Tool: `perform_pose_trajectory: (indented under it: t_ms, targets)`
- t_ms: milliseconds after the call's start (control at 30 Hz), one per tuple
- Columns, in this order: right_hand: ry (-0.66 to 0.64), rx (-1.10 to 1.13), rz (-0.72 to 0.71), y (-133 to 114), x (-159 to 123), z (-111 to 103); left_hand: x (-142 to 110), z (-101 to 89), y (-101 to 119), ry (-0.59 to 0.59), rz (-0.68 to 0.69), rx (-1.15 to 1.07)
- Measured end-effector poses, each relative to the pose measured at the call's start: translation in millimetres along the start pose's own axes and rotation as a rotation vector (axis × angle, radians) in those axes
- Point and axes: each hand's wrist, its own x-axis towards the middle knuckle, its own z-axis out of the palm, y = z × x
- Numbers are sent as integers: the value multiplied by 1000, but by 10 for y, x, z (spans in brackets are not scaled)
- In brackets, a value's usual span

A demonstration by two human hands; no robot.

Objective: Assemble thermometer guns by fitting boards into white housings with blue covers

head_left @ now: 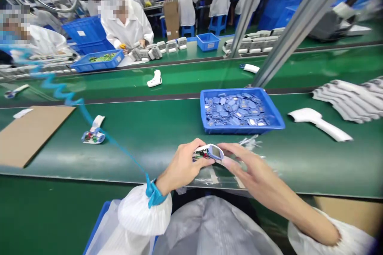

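In the middle of the head view, my left hand (187, 163) grips a half-open infrared thermometer (216, 152) between thumb and fingers. Its small grey screen sits in a blue frame, and coloured wires and a circuit board show in the open side of the white shell. My right hand (243, 161) has its fingertips around the screen end, thumb and fingers on either side. Just beyond my hands stands a blue tray (273, 121) full of small blue plastic covers (230, 107). Small clear plastic pieces (251, 142) lie behind my right hand.
Another opened thermometer (94, 133) lies left, near a cardboard sheet (32, 135). At right are a white shell (320, 122) and a row of shells (350, 99). A coiled blue cord (119, 146) runs to my left wristband. A metal post (287, 36) rises ahead; co-workers sit across.
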Motion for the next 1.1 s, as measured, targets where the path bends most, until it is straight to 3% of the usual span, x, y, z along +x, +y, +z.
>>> perform_pose_trajectory:
  t_ms: [133,267,400,533,600,667,767,867,967,1100]
  targets:
    - [242,-81,-39,93,-134,-87,0,228,69,-25,3,-27]
    - [447,-314,-180,66,-189,-55,-10,402,120,15,38,-38]
    - [504,-444,-255,-51,-243,-61,19,535,136,107,62,62]
    - [565,-440,-148,-6,-276,-222,111,550,68,209,-57,99]
    - [546,-471,0,214,-281,-306,151,504,19,194,-128,-53]
    - [465,-535,160,550,-302,-374,166,439,-16,107,-186,-288]
    - [396,-523,256,1082,-373,-557,145,345,-38,11,-245,-542]
    - [479,-569,259,1471,-379,-981,114,286,-42,56,-280,-610]
    - [627,-769,388,1757,-208,-1528,119,284,-44,94,-377,-630]
    - [633,-792,490,2107,78,-2022,147,341,-48,16,-391,-659]
